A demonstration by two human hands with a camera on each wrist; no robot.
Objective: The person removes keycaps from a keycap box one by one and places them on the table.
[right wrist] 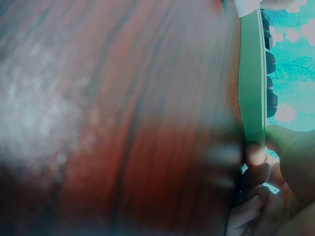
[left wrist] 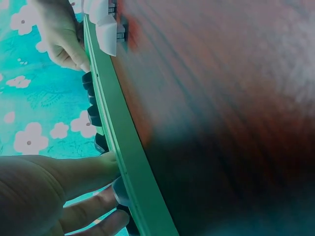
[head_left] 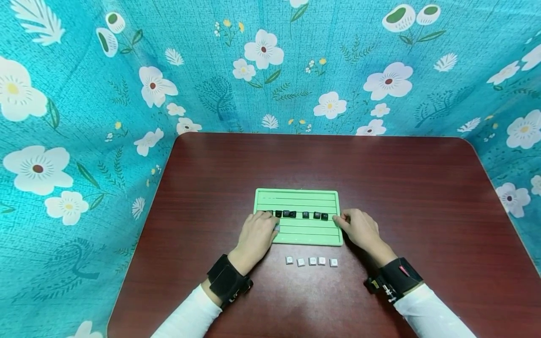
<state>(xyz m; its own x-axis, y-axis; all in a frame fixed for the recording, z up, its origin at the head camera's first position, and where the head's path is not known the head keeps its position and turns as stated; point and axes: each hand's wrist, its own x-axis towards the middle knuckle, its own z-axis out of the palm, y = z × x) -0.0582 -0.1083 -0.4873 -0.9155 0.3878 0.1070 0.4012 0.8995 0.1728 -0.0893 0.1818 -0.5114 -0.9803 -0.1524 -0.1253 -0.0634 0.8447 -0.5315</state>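
A light green grooved board (head_left: 310, 232) lies on the table, with several black keycaps (head_left: 305, 215) in a row along its middle. My left hand (head_left: 257, 234) is over the board's left end and covers part of that row. Between its thumb and bent fingers, a greyish keycap (left wrist: 119, 191) shows in the left wrist view, close against the board's edge. On the other side my right hand (head_left: 359, 228) pinches the board's right edge, thumb on top and fingertips at the side. Its remaining fingers are curled by the edge in the right wrist view.
Several white keycaps (head_left: 312, 261) stand in a loose row on the dark reddish-brown table (head_left: 203, 178), just in front of the board. A turquoise floral cloth (head_left: 313, 61) hangs behind the table and at both sides. Each wrist wears a black strap (head_left: 228, 279) with a camera.
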